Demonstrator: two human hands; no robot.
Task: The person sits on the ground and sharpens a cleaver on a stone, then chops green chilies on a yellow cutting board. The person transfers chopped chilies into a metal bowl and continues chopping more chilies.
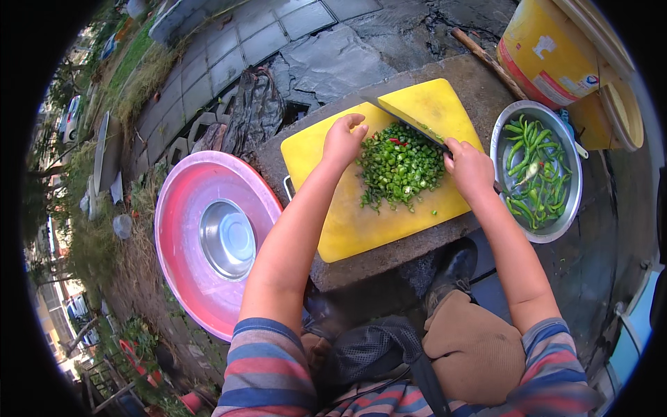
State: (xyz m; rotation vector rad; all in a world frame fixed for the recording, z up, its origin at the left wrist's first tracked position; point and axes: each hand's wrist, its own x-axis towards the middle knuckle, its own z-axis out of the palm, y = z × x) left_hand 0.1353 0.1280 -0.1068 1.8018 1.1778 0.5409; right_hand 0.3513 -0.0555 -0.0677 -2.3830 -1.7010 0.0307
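Observation:
A yellow cutting board (344, 229) lies tilted across a stone slab. On its middle is a heap of chopped green chili peppers (401, 169) with a bit of red. My right hand (466, 167) grips the handle of a large kitchen knife (409, 122), whose blade reaches over the heap's far right side towards the board's far edge. At the heap's left side, my left hand (344, 138) is held above the board with fingers apart, holding nothing. Whole green chilies (531, 146) lie with a pale vegetable piece in a metal bowl (495, 130) at the right.
A pink basin (174, 250) holding an empty metal bowl (206, 245) stands left of the slab (359, 266). Yellow buckets (552, 57) stand at the back right, by a wooden stick (490, 62). Crumpled black plastic (255, 109) lies beyond the slab on wet paving.

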